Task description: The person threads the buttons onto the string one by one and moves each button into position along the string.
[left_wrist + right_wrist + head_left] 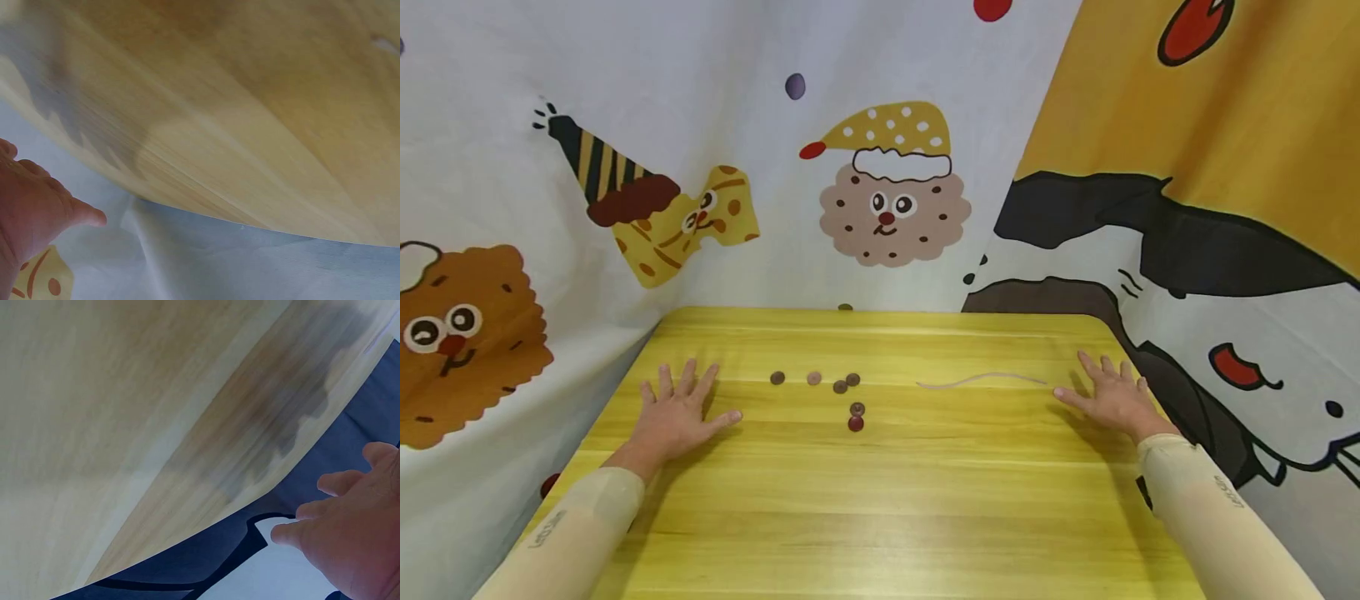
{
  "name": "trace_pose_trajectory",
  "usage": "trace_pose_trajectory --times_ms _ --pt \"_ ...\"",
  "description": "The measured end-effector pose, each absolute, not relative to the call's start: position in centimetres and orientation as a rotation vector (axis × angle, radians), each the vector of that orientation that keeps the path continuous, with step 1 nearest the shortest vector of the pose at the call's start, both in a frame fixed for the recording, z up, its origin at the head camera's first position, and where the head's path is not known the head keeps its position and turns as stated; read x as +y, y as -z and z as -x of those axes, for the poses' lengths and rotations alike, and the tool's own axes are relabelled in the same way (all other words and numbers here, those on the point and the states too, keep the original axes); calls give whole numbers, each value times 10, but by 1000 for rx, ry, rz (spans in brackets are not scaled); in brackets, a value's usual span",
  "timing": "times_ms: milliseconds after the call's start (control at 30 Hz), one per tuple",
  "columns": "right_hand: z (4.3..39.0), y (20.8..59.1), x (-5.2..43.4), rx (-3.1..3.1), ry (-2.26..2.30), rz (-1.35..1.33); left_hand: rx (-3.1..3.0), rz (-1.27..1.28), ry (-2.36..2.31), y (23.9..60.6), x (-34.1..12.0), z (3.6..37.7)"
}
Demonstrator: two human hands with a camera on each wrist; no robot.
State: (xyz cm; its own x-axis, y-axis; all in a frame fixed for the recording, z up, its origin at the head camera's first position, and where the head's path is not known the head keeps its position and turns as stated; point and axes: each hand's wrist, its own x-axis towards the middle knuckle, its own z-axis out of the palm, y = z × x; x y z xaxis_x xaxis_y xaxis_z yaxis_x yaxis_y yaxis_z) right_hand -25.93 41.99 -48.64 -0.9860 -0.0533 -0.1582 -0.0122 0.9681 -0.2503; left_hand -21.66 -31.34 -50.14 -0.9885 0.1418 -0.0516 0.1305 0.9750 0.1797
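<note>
Both hands are lying flat with fingers spread, holding nothing: the left hand (679,412) and right hand (1112,396) are resting on the table (880,517). Between them, nearer the left, small beads (856,416) are sitting; nearer the right, a thin string (981,379) is lying. The beads are probably light, hard and prone to rolling, best pinched at the rim; the string looks limp, best pinched near an end.

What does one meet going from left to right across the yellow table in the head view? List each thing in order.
left hand → brown bead → pinkish bead → pair of brown beads → thin string → right hand. All lie on the table.
</note>
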Motion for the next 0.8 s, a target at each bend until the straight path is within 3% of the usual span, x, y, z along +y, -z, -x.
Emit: trace_pose_trajectory --times_ms 600,800 --pt "253 487 411 2944 393 99 3057 -221 -330 487 -299 222" --pt "259 479 400 2941 567 146 3087 -194 -539 481 -287 227"
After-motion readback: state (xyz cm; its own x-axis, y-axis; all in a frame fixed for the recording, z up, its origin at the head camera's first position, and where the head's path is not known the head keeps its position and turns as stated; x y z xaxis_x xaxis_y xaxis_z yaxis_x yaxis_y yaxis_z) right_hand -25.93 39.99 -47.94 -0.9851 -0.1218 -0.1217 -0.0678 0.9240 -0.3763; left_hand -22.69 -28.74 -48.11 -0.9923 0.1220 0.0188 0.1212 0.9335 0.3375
